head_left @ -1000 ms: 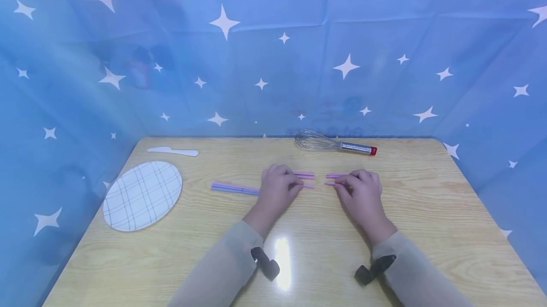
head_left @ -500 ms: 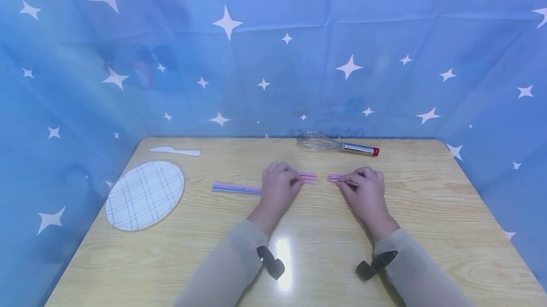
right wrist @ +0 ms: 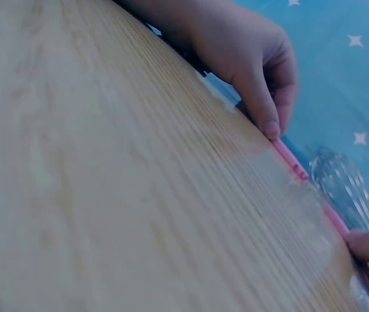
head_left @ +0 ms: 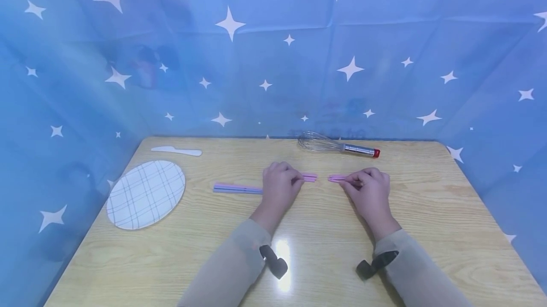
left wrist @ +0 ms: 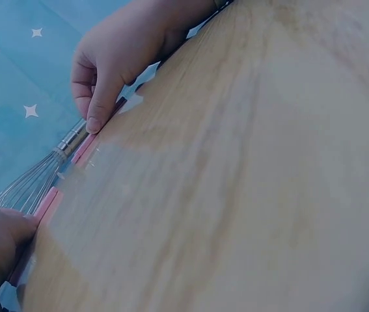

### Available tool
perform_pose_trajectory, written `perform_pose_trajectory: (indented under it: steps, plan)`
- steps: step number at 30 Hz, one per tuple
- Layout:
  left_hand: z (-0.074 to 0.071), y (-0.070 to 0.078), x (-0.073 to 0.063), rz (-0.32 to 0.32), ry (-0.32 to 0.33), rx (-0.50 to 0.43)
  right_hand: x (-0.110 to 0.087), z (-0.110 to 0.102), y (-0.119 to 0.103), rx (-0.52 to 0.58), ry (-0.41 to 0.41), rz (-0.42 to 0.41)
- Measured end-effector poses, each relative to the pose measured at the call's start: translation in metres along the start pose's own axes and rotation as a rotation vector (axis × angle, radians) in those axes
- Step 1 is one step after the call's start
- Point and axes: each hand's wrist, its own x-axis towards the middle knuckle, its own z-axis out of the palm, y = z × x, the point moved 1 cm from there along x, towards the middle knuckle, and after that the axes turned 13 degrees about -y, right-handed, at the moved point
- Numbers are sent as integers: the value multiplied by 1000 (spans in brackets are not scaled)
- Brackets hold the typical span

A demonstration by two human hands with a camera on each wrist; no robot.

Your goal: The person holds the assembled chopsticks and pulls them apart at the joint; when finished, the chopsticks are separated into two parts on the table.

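Thin pink chopsticks (head_left: 309, 178) lie crosswise near the middle of the table, side by side. My left hand (head_left: 279, 183) pinches them between thumb and fingers, their tips showing past it. My right hand (head_left: 370, 194) pinches the pink chopsticks (head_left: 335, 178) on the other side. A short pale gap shows between the two pink stretches. In the left wrist view my right thumb (left wrist: 98, 110) presses down at the pink chopsticks (left wrist: 85, 148). A set of blue and lilac chopsticks (head_left: 237, 188) runs behind my left hand, which hides their far ends.
A wire whisk (head_left: 337, 145) with a red-tipped handle lies behind my hands. To the left are a white knife (head_left: 176, 151) and an oval checked plate (head_left: 146, 195). A blue star-patterned cloth (head_left: 273, 51) hangs around the back and sides of the wooden table (head_left: 440, 231).
The nearest pink chopstick has moved back from a little apart to lie against the others. My right hand has shifted slightly right; the blue and lilac chopsticks stay put.
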Motion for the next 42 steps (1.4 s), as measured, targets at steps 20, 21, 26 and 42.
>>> perform_pose_trajectory:
  steps: [20,21,26,42]
  plan:
    - [0,1,-3,66,99,-26,2,-4,-1,65,26,58]
    - [0,1,-3,84,116,-31,3,-3,-1,71,32,52]
    - [-2,5,-4,132,145,-47,5,1,-8,87,24,-20]
    - [-20,-3,-11,133,180,-23,15,43,-57,92,1,-282]
